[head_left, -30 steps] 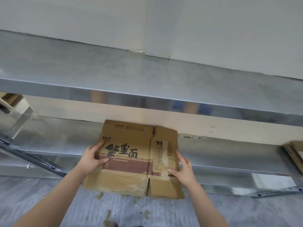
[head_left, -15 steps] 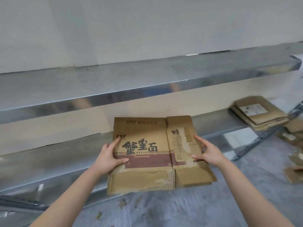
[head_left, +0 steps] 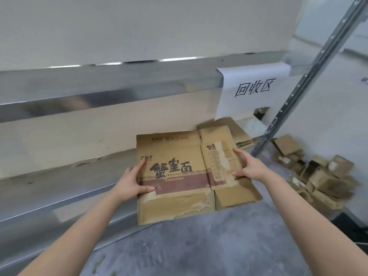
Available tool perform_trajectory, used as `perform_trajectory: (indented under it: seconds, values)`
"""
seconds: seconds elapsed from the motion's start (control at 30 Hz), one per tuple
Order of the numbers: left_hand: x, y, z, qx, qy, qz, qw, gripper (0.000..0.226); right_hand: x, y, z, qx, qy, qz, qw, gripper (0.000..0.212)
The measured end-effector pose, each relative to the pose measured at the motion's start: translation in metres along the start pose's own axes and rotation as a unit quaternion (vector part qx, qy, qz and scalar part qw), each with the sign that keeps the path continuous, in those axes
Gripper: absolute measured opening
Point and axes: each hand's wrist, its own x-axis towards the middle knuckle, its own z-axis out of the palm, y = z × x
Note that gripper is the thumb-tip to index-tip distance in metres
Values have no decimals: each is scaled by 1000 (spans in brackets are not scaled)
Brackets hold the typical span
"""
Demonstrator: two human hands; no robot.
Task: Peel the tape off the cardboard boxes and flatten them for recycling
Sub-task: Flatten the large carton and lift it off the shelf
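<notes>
A flattened brown cardboard box [head_left: 179, 156] with large dark characters and a maroon band is held level in front of the low metal shelf [head_left: 59, 188]. My left hand [head_left: 132, 181] grips its left edge, thumb on top. My right hand [head_left: 250, 167] grips its right edge over a printed panel with torn tape marks. Its far end reaches over the shelf, next to a stack of flattened cardboard [head_left: 239, 134] lying there.
A white paper sign [head_left: 253, 90] with black characters hangs from the upper shelf [head_left: 99, 86]. A slanted perforated metal upright [head_left: 298, 84] stands at right. Several small unflattened cardboard boxes [head_left: 318, 172] lie heaped on the grey floor [head_left: 199, 246] at right.
The view has swung right along the shelving. Both hands carried the flat box rightward, so the sign, the upright and the box heap came into view. The grip is unchanged.
</notes>
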Motion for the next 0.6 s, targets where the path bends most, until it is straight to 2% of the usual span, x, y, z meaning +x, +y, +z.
perform_trajectory:
  seconds: [0.1,0.27,0.4,0.6]
  values:
    - [41,46,37,-12,-1,6,1000,113,35,30,-50,-8,18,17,1000,96]
    - [114,105,84,-37,0,-4,999,111,103,65,-116,-26,27,14,999,85]
    - [164,132,110,-31,15,-25,999,111,159,85,-146,-21,30,-1,999,76]
    - [207,163,134,-40,19,-78,996,108,231,114,-167,-48,13,-18,999,75]
